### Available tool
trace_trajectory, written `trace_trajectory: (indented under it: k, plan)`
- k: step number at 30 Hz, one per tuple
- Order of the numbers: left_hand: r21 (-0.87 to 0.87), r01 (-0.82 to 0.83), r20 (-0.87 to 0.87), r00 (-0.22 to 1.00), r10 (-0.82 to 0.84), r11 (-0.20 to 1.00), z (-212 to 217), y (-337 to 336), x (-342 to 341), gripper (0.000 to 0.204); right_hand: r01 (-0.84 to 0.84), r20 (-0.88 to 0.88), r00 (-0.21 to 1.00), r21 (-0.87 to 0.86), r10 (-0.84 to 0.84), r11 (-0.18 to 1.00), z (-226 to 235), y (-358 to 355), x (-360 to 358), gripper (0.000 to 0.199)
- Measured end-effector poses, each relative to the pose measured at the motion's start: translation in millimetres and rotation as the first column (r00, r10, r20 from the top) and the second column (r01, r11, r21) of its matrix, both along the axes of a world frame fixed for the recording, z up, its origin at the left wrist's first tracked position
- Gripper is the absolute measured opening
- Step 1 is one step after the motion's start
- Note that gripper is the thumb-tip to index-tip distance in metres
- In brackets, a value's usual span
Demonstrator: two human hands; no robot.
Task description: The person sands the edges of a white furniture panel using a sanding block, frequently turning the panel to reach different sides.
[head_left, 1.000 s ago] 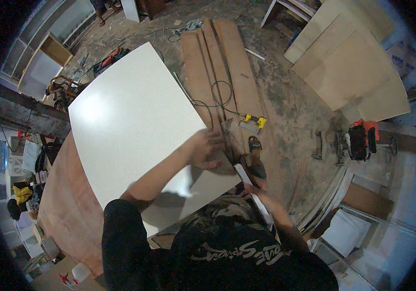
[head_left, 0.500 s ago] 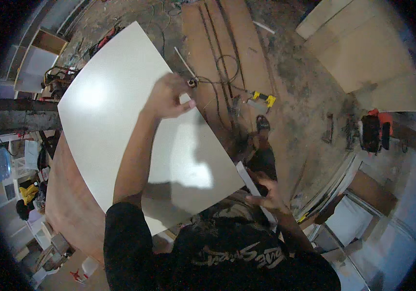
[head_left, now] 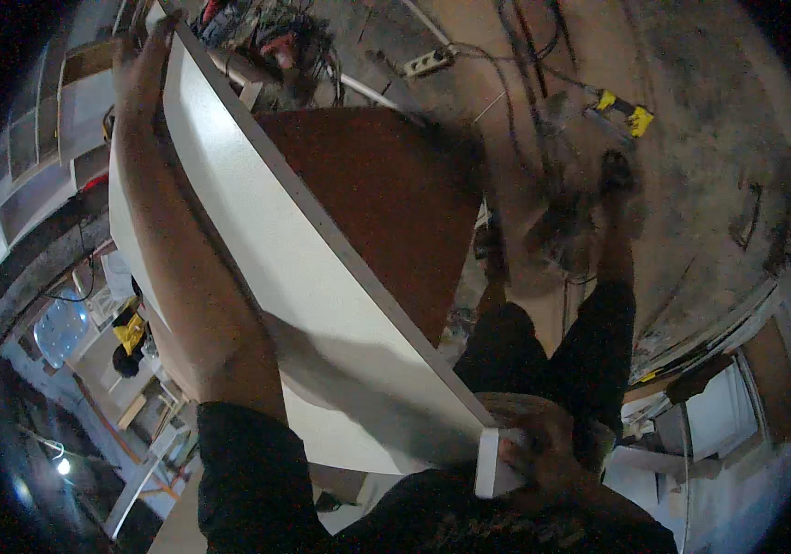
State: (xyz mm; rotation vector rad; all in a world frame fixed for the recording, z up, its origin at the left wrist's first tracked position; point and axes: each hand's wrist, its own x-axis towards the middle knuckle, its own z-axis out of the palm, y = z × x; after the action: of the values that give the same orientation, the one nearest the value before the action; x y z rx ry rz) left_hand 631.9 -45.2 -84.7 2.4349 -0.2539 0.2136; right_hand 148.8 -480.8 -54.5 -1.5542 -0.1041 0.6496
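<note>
A large white panel [head_left: 229, 175] stands tilted in front of me, its long narrow edge running from far left to near right. At the far end, my left hand [head_left: 149, 55] is closed over the panel's edge, with my forearm stretched along its white face. Close to my body, my right hand [head_left: 543, 443] is dim and blurred at the near corner. Its fingers are closed around a narrow white strip [head_left: 488, 463], which meets the panel's corner. Part of that hand's grip is in shadow.
Under the panel lies a reddish-brown board [head_left: 368, 194]. On the floor are a power strip [head_left: 430, 62], cables and a yellow-and-black power tool [head_left: 624, 114]. Panels and boards [head_left: 709, 415] lean at the right; shelving [head_left: 82, 111] stands far left.
The white panel has gone from lying flat to tilted, uncovering the brown board. My left hand has moved from above it to its far edge. My right hand with the strip is nearer my body.
</note>
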Motion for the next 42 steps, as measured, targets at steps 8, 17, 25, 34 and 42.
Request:
trace_trajectory:
  k: [8, 17, 25, 34, 42]
  plan:
    - [-0.048, -0.213, 0.013, 0.977, 0.214, 0.976, 6.6, -20.4, -41.9, 0.03, -0.058, 0.024, 0.998, 0.125, 0.055, 0.991, -32.8, 26.6, 33.0, 0.06]
    - [-0.182, -0.211, 0.007, 0.976, 0.215, 0.96, 4.6, -23.0, -49.4, 0.022, -0.209, 0.263, 0.949, 0.111, 0.175, 0.971, -22.8, 33.3, 85.3, 0.08]
    - [-0.265, -0.197, 0.013, 0.978, 0.208, 0.944, 12.7, -22.3, -40.0, 0.017, -0.042, 0.355, 0.933, 0.271, -0.059, 0.962, -33.0, 111.3, 207.8, 0.091]
    - [-0.316, -0.183, -0.04, 0.983, 0.18, 0.931, 3.3, -52.3, -37.9, 0.014, 0.172, 0.509, 0.793, 0.34, -0.335, 0.925, -76.1, 155.4, 270.5, 0.07]
    - [-0.212, -0.243, 0.156, 0.948, 0.278, 0.947, 0.1, -60.7, -29.7, 0.011, 0.131, 0.551, 0.782, 0.314, -0.293, 0.94, -75.3, 161.0, 291.9, 0.061]
